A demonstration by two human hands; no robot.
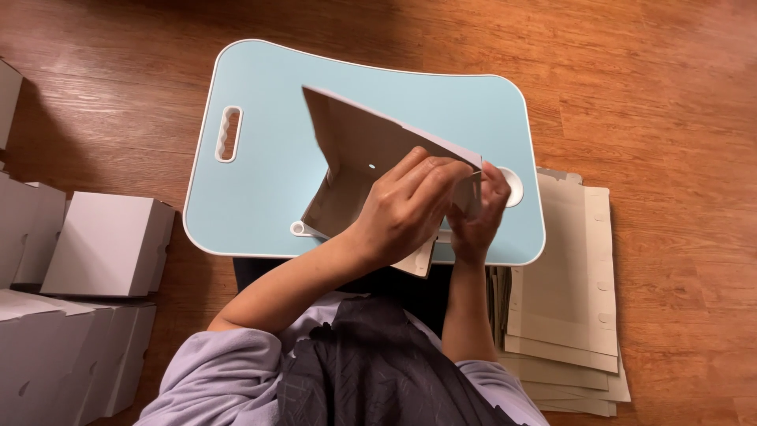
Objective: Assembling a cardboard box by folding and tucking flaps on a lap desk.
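Both hands, the left hand (pixel 406 207) and right hand (pixel 479 214), gripped a half-folded cardboard box (pixel 363 162) on the light-blue table (pixel 260 102). Finished boxes (pixel 106 244) stood left of the table; flat blanks (pixel 564 292) remained right of it.

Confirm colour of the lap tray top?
Light blue with a white rim, clearest in the head view.

A light blue lap tray (pixel 268 158) with a white rim sits at the centre of the frame on a wooden floor (pixel 670 95). It has a handle slot (pixel 229 134) near its left edge and a round cup recess (pixel 514 186) at its right. A half-folded cardboard box (pixel 355 158) rests on it. On the floor, flat cardboard sheets (pixel 568 300) are stacked at lower right; folded white boxes (pixel 106 244) stand at lower left.
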